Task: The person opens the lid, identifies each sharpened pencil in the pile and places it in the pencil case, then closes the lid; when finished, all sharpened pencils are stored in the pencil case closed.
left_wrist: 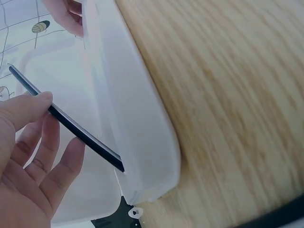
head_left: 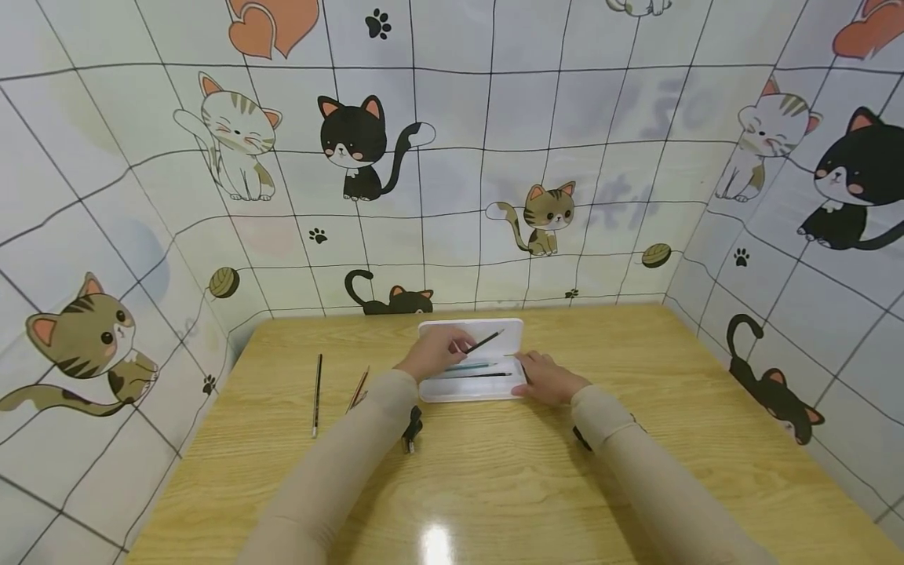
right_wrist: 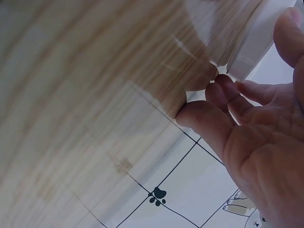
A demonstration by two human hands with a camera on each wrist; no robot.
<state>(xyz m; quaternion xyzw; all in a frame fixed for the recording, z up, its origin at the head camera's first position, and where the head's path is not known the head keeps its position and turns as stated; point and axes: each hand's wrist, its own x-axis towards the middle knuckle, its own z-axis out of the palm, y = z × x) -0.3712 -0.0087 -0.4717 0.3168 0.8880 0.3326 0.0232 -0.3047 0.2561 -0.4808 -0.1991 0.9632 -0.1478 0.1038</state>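
A white pencil case (head_left: 469,391) lies open on the table, its lid (head_left: 508,337) raised at the back. My left hand (head_left: 441,351) pinches a dark pencil (head_left: 485,341) between thumb and fingers, tilted above the case. In the left wrist view the same pencil (left_wrist: 71,124) slants across the case's white wall (left_wrist: 142,109). Inside the case lie a teal pencil (head_left: 473,366) and a dark pencil (head_left: 494,374). At the case's right end, my right hand (head_left: 552,380) grips the edge, thumb in front and fingers behind; its fingertips meet the rim in the right wrist view.
Left of the case, a black pencil (head_left: 317,396) lies on the wooden table (head_left: 494,486). Closer in, a reddish-brown pencil (head_left: 359,388) is partly hidden by the left sleeve. A small black item (head_left: 413,428) shows beside that forearm. Cat-print cloth walls (head_left: 452,180) enclose the table.
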